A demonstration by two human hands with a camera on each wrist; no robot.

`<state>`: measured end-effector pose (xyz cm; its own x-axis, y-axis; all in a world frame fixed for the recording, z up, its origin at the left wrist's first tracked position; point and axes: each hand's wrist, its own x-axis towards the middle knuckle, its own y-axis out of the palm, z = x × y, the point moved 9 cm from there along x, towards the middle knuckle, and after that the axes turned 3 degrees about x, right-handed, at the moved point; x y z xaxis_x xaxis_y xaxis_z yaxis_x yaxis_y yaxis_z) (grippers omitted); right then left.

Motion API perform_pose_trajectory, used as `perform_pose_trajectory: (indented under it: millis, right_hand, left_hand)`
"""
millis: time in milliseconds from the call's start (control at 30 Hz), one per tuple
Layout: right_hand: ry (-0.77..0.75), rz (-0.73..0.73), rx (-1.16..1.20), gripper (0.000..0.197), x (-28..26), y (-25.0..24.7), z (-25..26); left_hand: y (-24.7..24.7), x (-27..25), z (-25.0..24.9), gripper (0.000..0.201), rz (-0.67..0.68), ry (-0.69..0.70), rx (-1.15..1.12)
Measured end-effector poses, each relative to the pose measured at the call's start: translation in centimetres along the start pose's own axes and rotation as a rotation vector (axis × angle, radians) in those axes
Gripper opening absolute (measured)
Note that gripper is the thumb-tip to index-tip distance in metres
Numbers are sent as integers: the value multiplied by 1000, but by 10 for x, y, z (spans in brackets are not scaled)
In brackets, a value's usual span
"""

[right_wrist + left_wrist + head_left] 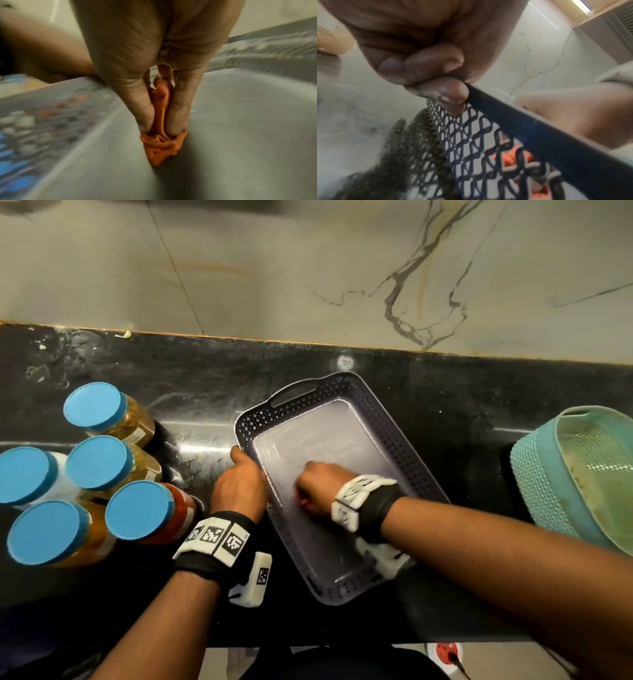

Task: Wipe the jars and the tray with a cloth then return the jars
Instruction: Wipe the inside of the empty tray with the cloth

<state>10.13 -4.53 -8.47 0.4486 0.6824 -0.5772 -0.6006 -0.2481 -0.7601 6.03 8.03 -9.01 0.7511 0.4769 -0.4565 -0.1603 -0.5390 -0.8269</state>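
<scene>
1. Tray (400,440): it lies empty on the black counter (191,371) so we can reach its whole floor
2. Our left hand (239,484) pinches the tray's left rim, steadying it against the wiping strokes
3. Our right hand (318,487) is closed on the bunched orange cloth (161,143), pressing it onto the tray floor
4. The five blue-lidded jars (99,463) stand grouped to the left, well apart from the wiping
</scene>
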Motion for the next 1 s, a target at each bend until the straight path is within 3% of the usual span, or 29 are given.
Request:
perform_pose_trajectory:
  millis: [133,200,333,400,467,533,600,667,733,833,933,1000]
  right_hand:
    - [430,-74,-48,24,-33,-35,-124]
    - [400,-46,-61,25,-33,-32,-114]
    - [51,119,12,27,-1,15,4]
    - [-70,145,0,23,-2,27,37]
    - [-27,129,42,9,-10,24,13]
    - [162,62,37,25,-20,9,-52]
    - [345,38,15,20,-36,-9,-111]
    - [423,86,17,14,-47,-11,-139]
    - [431,85,65,19,-46,-9,-137]
    - [315,72,116,19,-29,-5,-99]
    - [41,118,52,38,-5,9,-32]
    - [-96,137,-17,31,1,21,6]
  left_hand:
    - [3,-3,4,31,-1,-37,-58]
    - [8,-6,-3,35,-6,-45,-96]
    - [7,-7,-10,35,-29,-57,-105]
    - [5,-5,-10,33,-27,-36,-72]
    - [4,-2,-8,30,-17,-10,-49]
    - [2,2,-4,28,-17,-11,-68]
    - [-1,6,-4,29,-35,-8,-120]
    - [-3,5,-8,39,-49,9,-173]
    - [-2,-3,-11,62,-49,20,-205]
    - [9,-24,-10,74,31,9,-203]
    - [25,-36,-14,82,113,-1,-193]
    - [30,-34,-18,90,123,2,-178]
